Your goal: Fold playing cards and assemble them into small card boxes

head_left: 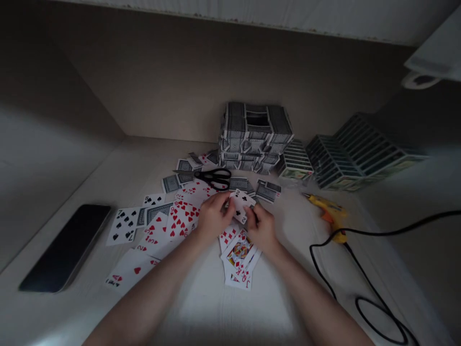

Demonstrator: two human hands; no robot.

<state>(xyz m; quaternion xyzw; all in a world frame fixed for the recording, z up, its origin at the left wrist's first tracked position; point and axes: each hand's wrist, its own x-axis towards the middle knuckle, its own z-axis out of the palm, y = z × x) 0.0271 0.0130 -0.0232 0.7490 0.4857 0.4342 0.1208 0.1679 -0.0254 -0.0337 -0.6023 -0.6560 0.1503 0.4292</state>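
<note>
My left hand and my right hand pinch a two of clubs playing card between them, its face up and tilted. Just below it on the table lies a fan of diamond cards with a king, queen and jack showing. To the left of my left hand, heart cards are spread in overlapping rows. Black-handled scissors rest on cards behind my hands. Folded card pieces with grey backs lie beyond my right hand.
A box built of folded cards stands at the back. Right of it are stacked card packs. A yellow glue gun with a black cord lies at right, a phone at left. A seven of spades is near the phone.
</note>
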